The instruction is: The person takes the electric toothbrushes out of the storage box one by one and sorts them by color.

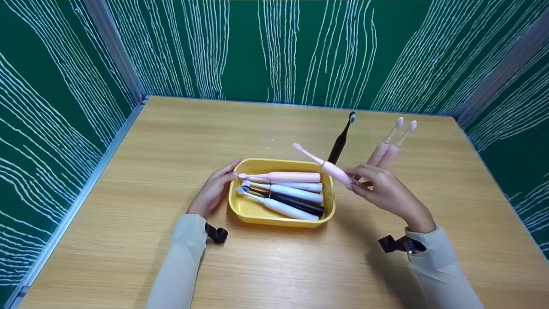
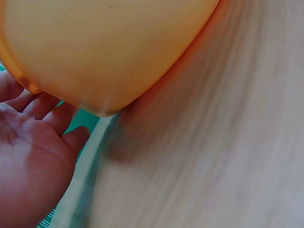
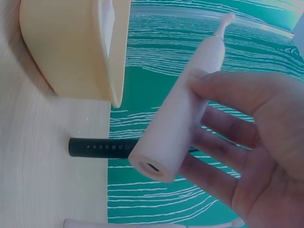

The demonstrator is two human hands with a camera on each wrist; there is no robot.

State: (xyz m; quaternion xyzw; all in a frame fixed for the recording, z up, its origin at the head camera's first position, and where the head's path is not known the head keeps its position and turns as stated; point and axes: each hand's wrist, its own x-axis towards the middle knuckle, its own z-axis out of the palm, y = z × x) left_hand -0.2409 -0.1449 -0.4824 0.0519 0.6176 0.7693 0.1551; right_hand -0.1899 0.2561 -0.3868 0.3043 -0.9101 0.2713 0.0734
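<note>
My right hand (image 1: 381, 189) pinches a pink electric toothbrush (image 1: 334, 171) between thumb and fingers. It is held tilted above the right rim of a yellow plastic box (image 1: 281, 223), with its brush head up and to the left. The right wrist view shows the flat base end of its handle (image 3: 164, 137) low and near the camera. My left hand (image 1: 214, 189) rests against the box's left end, its fingers loosely extended by the rim. Inside the box lie a pink toothbrush (image 1: 296, 177), a black one (image 1: 296, 204) and several white ones (image 1: 291, 210), side by side.
Behind the box, a black electric toothbrush (image 1: 339, 146) stands upright on the wooden table (image 1: 193, 128). Two pink toothbrushes (image 1: 384, 150) stand close together beyond my right hand, partly hidden by it. Green panels with white streaks (image 1: 244, 51) border the table's back and sides.
</note>
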